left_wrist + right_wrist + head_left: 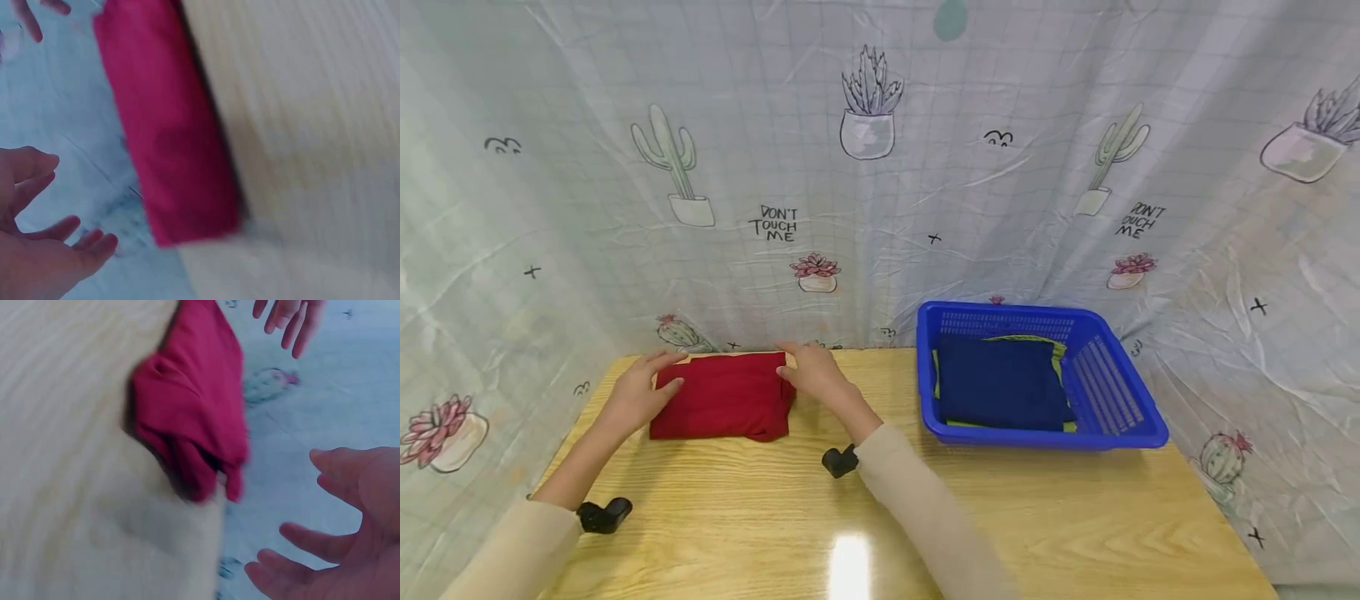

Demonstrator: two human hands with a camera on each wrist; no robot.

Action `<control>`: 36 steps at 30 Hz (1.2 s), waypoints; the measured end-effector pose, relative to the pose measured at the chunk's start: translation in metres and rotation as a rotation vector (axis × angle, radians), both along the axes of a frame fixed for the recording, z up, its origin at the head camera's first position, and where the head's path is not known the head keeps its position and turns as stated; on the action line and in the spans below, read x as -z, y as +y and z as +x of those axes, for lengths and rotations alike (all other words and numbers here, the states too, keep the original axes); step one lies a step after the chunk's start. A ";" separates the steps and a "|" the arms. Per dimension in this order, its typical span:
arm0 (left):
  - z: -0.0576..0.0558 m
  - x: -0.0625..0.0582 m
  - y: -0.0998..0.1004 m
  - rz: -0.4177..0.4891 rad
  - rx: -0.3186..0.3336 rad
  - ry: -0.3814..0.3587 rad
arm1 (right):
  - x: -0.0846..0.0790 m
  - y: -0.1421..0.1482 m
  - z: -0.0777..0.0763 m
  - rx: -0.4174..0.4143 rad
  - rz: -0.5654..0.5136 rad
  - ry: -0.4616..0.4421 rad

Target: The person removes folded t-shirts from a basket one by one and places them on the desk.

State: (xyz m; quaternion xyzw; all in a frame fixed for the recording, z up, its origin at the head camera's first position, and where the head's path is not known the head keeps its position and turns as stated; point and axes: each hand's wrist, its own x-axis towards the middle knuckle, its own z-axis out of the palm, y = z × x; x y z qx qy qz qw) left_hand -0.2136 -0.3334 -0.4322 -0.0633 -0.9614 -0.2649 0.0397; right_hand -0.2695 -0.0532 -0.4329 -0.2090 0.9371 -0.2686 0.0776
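Observation:
A folded red cloth [722, 396] lies near the back edge of the wooden table, left of centre. Its right end bunches into loose folds, plain in the right wrist view on the cloth [194, 406], while the left end [181, 212] is straight-edged. My left hand [636, 396] is at the cloth's left end, fingers spread and nothing in them. At the right end hovers my right hand [820, 375], with thumb and fingers apart. Both wrist views show a gap between each hand and the cloth.
To the right stands a blue plastic basket [928, 375] with slotted sides. Inside it lies a folded navy cloth [1003, 383] on top of a yellow-green cloth [1060, 354]. A cactus-print curtain [880, 217] hangs behind and around the wooden table [760, 517].

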 end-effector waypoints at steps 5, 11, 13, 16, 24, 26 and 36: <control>0.001 -0.024 0.038 0.055 0.074 0.020 | -0.030 0.041 0.000 -0.036 -0.079 0.012; -0.003 -0.044 0.086 0.143 0.161 0.034 | -0.064 0.099 0.002 -0.041 -0.095 0.054; -0.006 -0.048 0.104 0.180 0.197 0.038 | -0.071 0.121 0.003 -0.016 -0.068 0.062; -0.011 -0.055 0.131 0.244 0.249 0.028 | -0.079 0.153 0.005 0.021 -0.048 0.068; -0.024 -0.067 0.205 0.412 0.379 0.015 | -0.094 0.228 0.005 0.089 0.001 0.065; -0.027 -0.070 0.224 0.429 0.401 0.018 | -0.098 0.246 0.006 0.091 0.017 0.071; -0.045 -0.072 0.307 0.438 0.520 0.000 | -0.101 0.329 0.015 0.156 0.132 0.050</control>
